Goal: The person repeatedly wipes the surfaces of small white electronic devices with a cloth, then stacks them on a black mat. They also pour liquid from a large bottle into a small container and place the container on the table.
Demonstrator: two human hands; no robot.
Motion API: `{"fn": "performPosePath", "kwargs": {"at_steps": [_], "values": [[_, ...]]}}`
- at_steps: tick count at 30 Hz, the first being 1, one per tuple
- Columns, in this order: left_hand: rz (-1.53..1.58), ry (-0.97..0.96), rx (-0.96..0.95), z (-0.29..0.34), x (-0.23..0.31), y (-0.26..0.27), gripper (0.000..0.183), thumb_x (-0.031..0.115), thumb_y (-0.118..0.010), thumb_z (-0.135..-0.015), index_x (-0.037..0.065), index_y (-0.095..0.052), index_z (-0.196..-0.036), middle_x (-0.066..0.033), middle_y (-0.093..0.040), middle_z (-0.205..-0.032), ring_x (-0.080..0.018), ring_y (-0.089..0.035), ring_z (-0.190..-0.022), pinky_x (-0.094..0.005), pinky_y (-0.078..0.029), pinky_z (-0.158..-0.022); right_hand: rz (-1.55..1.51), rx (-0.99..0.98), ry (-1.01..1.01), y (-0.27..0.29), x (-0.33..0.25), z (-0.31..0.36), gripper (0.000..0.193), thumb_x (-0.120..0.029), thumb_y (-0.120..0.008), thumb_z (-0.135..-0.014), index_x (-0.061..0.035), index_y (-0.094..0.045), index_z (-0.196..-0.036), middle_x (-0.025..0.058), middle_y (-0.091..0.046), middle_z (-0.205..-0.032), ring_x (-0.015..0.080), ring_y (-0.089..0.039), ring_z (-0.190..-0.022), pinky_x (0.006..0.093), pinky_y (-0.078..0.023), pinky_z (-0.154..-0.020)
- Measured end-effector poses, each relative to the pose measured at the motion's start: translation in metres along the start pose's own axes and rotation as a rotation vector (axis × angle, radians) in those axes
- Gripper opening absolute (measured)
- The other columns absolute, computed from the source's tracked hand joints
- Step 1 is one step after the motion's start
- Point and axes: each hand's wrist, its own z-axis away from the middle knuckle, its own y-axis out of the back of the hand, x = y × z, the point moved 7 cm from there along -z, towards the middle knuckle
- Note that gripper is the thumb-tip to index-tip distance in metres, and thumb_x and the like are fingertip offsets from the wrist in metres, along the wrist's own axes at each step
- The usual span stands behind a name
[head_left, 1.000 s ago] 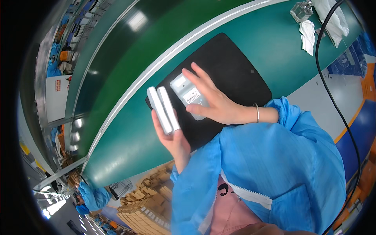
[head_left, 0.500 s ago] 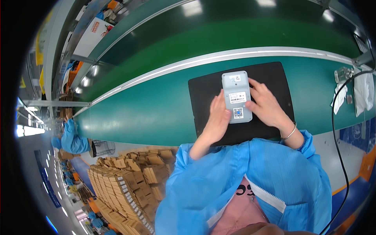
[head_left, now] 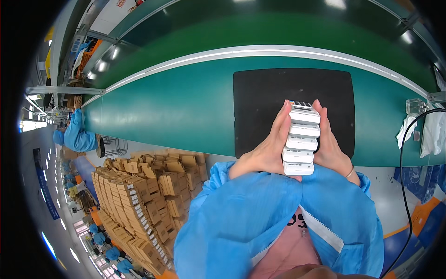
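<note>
1. Five pale handheld devices (head_left: 298,156) are standing in a close row between the person's palms, their narrow white ends facing up toward the camera.
2. The left hand (head_left: 272,146) is pressing along the row's left side, its fingers stretching forward; the right hand (head_left: 332,149) is flanking the other side, its fingertips nearing the far end. Together, the hands are holding the row from both sides.
3. The view of the devices is changing: half a second ago a single grey, labelled back was showing, and now several ends are showing, so the person is handling them as a group.
4. The row is sitting over the near part of the black mat (head_left: 265,93), which is lying on the green counter (head_left: 186,107); whether the lowest device is touching the mat, I cannot tell.
5. A clear glass bottle (head_left: 415,107) and crumpled white tissue (head_left: 406,130) are resting off to the right.
</note>
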Motion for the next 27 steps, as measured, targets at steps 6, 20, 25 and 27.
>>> {"fn": "performPosePath", "kwargs": {"at_steps": [6,20,25,27], "values": [[-0.007,-0.001,0.004,0.002,-0.002,0.006,0.158,0.065,-0.093,-0.059,0.006,0.008,-0.165,-0.0327,0.007,-0.167,-0.0577,0.001,-0.154,-0.0662,-0.016,-0.122,0.073,-0.027,-0.117,-0.011,0.020,-0.008,0.142,-0.026,-0.097,-0.068,-0.0058,0.006,-0.165,0.0291,-0.021,-0.167,0.0472,-0.034,-0.149,0.0499,-0.036,-0.120],[0.231,0.516,-0.137,0.030,-0.034,0.053,0.109,0.046,-0.074,-0.085,0.004,-0.014,-0.166,-0.0203,0.000,-0.173,-0.0385,-0.009,-0.160,-0.0501,-0.013,-0.127,0.426,-0.190,-0.183,0.025,-0.010,-0.021,0.119,-0.033,-0.096,-0.057,-0.0032,-0.039,-0.157,0.0223,-0.044,-0.148,0.0411,-0.050,-0.132,0.0470,-0.044,-0.111],[0.354,0.690,0.234,0.016,-0.055,0.047,0.089,0.066,-0.033,-0.106,0.003,-0.014,-0.165,-0.0171,-0.016,-0.172,-0.0291,-0.009,-0.161,-0.0436,-0.009,-0.128,0.159,0.012,-0.101,0.028,0.003,-0.008,0.138,-0.041,-0.097,-0.057,-0.0028,-0.019,-0.163,0.0267,-0.029,-0.163,0.0465,-0.035,-0.148,0.0521,-0.036,-0.119],[0.307,0.709,0.219,0.005,-0.055,0.036,0.081,0.062,-0.017,-0.109,0.003,-0.014,-0.165,-0.0164,-0.020,-0.171,-0.0286,-0.017,-0.159,-0.0405,-0.013,-0.128,0.154,0.019,-0.119,0.028,0.010,0.002,0.142,-0.043,-0.097,-0.059,-0.0012,-0.011,-0.164,0.0274,-0.026,-0.165,0.0474,-0.031,-0.150,0.0541,-0.031,-0.122]]}}
